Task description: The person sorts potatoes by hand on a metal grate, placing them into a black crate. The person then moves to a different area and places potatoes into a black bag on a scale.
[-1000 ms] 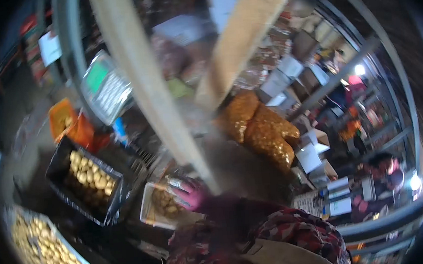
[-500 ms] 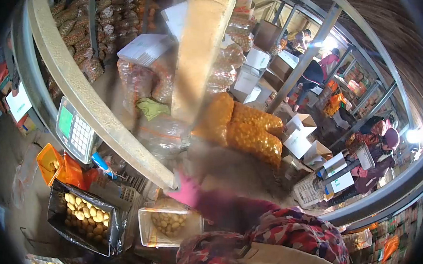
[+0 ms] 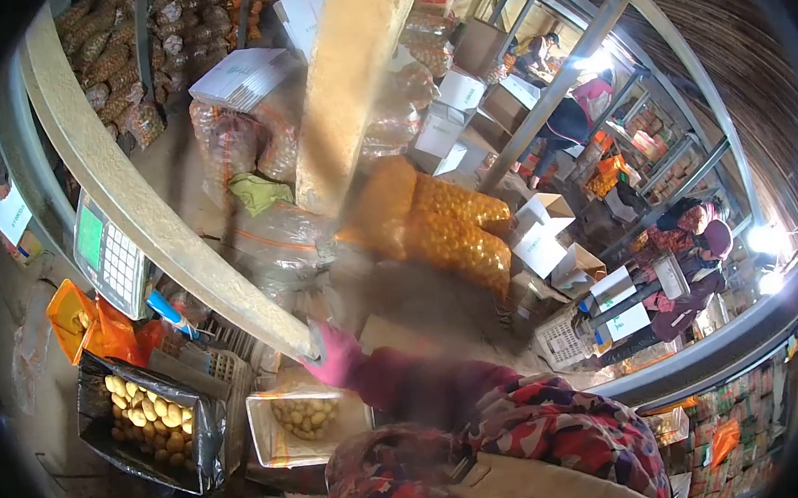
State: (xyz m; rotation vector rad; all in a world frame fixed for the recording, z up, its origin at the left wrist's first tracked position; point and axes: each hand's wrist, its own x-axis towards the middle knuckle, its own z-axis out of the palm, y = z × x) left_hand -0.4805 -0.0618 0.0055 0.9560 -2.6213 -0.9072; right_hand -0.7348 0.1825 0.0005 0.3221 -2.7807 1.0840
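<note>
My right hand (image 3: 334, 356), in a pink glove, reaches across my front to the left. Its fingers are wrapped at the lower end of a pale, dusty curved-looking post (image 3: 170, 214); the fingertips are partly hidden. Just below the hand stands a white crate (image 3: 361, 427) with potatoes (image 3: 306, 416) in its bottom. To its left, a box lined with black plastic (image 3: 216, 439) holds more potatoes (image 3: 150, 414). Beyond the post is a weighing scale display (image 3: 108, 255) with a keypad and a green screen. My left hand is not in view.
An orange basket (image 3: 69, 318) and a blue-handled object (image 3: 172, 316) lie near the scale. A broad post (image 3: 359, 76) rises ahead. Behind it are full orange net sacks (image 3: 459, 249) and open cartons (image 3: 542, 248). A co-worker (image 3: 697, 274) is at the right, with other people farther back.
The whole view has swung, so surroundings appear farther left. My right hand stays at the post's lower end. The co-workers' positions are much the same.
</note>
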